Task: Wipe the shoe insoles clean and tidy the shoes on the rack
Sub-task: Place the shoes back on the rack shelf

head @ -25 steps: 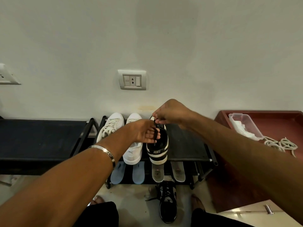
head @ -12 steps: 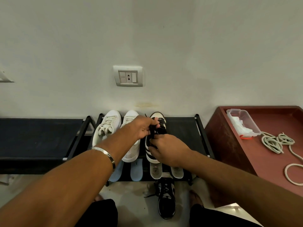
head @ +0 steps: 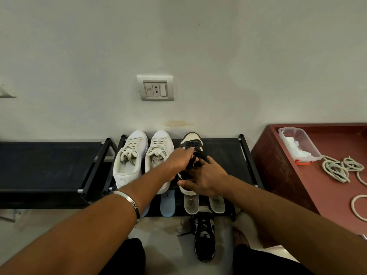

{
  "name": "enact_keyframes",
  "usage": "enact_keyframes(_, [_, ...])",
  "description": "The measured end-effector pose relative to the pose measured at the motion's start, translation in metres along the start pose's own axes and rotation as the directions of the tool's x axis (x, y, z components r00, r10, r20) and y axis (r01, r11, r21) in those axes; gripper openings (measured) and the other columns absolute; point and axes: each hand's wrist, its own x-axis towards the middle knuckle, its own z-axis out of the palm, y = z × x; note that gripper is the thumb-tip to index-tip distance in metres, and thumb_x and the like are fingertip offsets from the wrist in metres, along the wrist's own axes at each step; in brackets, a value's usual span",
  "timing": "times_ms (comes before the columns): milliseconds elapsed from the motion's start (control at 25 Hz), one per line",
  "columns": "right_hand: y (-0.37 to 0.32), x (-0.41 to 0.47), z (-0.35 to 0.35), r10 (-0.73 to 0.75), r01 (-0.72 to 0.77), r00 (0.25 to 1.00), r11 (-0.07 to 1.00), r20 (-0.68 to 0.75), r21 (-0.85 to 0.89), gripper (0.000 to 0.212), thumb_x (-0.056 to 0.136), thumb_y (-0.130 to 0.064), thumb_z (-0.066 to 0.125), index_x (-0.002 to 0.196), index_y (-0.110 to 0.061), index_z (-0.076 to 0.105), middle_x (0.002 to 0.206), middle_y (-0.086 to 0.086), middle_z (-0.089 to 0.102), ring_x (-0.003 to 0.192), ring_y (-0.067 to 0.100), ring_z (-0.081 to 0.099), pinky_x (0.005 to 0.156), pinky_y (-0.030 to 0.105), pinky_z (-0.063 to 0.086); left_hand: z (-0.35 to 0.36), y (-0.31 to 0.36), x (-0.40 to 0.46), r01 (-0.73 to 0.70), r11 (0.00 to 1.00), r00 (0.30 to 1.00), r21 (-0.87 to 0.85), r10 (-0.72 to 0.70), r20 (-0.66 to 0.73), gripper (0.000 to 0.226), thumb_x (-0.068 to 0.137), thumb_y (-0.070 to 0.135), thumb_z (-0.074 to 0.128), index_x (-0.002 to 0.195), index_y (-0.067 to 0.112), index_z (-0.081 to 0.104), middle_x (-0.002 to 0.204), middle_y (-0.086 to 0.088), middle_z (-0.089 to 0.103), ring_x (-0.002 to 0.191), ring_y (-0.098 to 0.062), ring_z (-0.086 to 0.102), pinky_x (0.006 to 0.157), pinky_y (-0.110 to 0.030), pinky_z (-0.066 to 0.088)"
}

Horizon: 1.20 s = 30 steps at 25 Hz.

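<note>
Your left hand (head: 179, 160) pinches the dark laces of the black-and-cream shoe (head: 191, 144) on the rack's (head: 224, 155) top shelf; your right hand (head: 201, 178) rests on its heel end, fingers loosely spread. The white pair (head: 143, 155) sits just beside it on the left. To its right the shelf runs bare to the rack's end rail, beside the red worktop (head: 327, 185).

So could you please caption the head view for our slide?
Both hands, left and right, tuck the laces of the black-and-white sneaker on the rack.
</note>
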Motion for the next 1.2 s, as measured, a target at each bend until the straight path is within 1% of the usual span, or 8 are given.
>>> enact_keyframes(120, [0.002,0.01,0.003,0.017,-0.017,0.999,1.0,0.046,0.0,0.064,0.095,-0.068,0.018,0.145,-0.035,0.04,0.151,-0.002,0.043,0.145,0.019,0.024,0.119,0.049,0.004,0.007,-0.01,0.001,-0.152,0.928,0.988,0.339,0.148,0.036,0.035,0.099,0.023,0.043,0.084,0.003,0.067,0.089,-0.016,0.068,0.08,-0.024,0.056,0.075,-0.038,0.045])
enact_keyframes(280, [0.007,0.021,0.012,0.023,-0.023,0.999,0.999,0.029,-0.024,0.061,0.096,-0.061,0.028,0.148,-0.03,0.036,0.15,0.001,0.044,0.142,0.021,0.029,0.119,0.052,0.003,0.013,-0.012,0.004,-0.207,0.813,0.975,0.544,0.22,0.042,0.035,0.098,0.02,0.043,0.066,0.012,0.051,0.07,-0.004,0.055,0.068,-0.02,0.051,0.055,-0.028,0.033])
enact_keyframes(480, [0.006,0.011,0.01,0.006,-0.005,1.0,0.999,0.025,-0.052,0.061,0.098,-0.061,0.029,0.151,-0.031,0.028,0.154,0.0,0.038,0.149,0.019,0.015,0.118,0.057,-0.006,0.017,-0.008,0.009,-0.168,0.772,0.985,0.613,0.115,0.125,0.036,0.103,0.023,0.036,0.076,0.01,0.056,0.081,-0.008,0.06,0.081,-0.024,0.055,0.072,-0.03,0.037])
enact_keyframes(560, [0.005,0.006,0.009,0.028,-0.027,1.0,0.998,0.012,-0.059,0.056,0.099,-0.058,0.03,0.148,-0.033,0.036,0.15,-0.002,0.044,0.148,0.016,0.017,0.118,0.054,-0.011,0.02,-0.004,0.01,-0.157,0.776,0.982,0.61,0.059,0.178,0.043,0.105,0.03,0.03,0.098,0.005,0.064,0.102,-0.015,0.066,0.094,-0.028,0.059,0.082,-0.032,0.041])
enact_keyframes(680, [0.008,-0.004,0.012,0.04,-0.038,0.999,0.995,0.016,-0.092,0.046,0.102,-0.05,0.033,0.144,-0.035,0.043,0.15,-0.004,0.044,0.149,0.014,0.014,0.116,0.047,-0.018,0.029,-0.002,0.008,-0.076,0.823,0.981,0.563,-0.04,0.19,0.063,0.1,0.052,0.019,0.133,0.013,0.056,0.137,-0.016,0.055,0.124,-0.031,0.052,0.11,-0.044,0.034])
enact_keyframes(800, [0.011,-0.013,0.014,-0.001,0.001,0.999,1.0,-0.049,-0.007,0.053,0.1,-0.057,0.028,0.142,-0.031,0.047,0.147,-0.004,0.049,0.149,0.012,0.012,0.119,0.046,-0.012,0.032,0.002,0.006,-0.127,0.753,0.979,0.646,-0.01,0.204,0.048,0.105,0.03,0.023,0.13,0.006,0.056,0.13,-0.021,0.059,0.119,-0.033,0.055,0.106,-0.045,0.04])
enact_keyframes(960, [0.012,-0.013,0.019,-0.091,0.092,0.97,0.996,-0.227,-0.007,0.052,0.099,-0.055,0.027,0.123,-0.028,0.063,0.128,-0.005,0.064,0.135,0.011,0.039,0.119,0.041,0.008,0.025,-0.001,0.013,-0.137,0.663,0.991,0.736,0.091,0.102,0.033,0.103,0.015,0.037,0.117,0.005,0.066,0.114,-0.014,0.066,0.107,-0.03,0.063,0.085,-0.034,0.047])
enact_keyframes(1200, [0.018,-0.01,0.031,-0.129,0.133,0.888,0.991,-0.441,-0.022,0.03,0.098,-0.042,0.043,0.095,-0.024,0.067,0.1,-0.006,0.071,0.1,0.014,0.06,0.094,0.036,0.039,0.024,-0.005,0.006,-0.133,0.617,0.957,0.776,0.283,-0.06,0.023,0.092,0.004,0.054,0.101,0.01,0.074,0.097,-0.012,0.07,0.091,-0.027,0.066,0.075,-0.031,0.052])
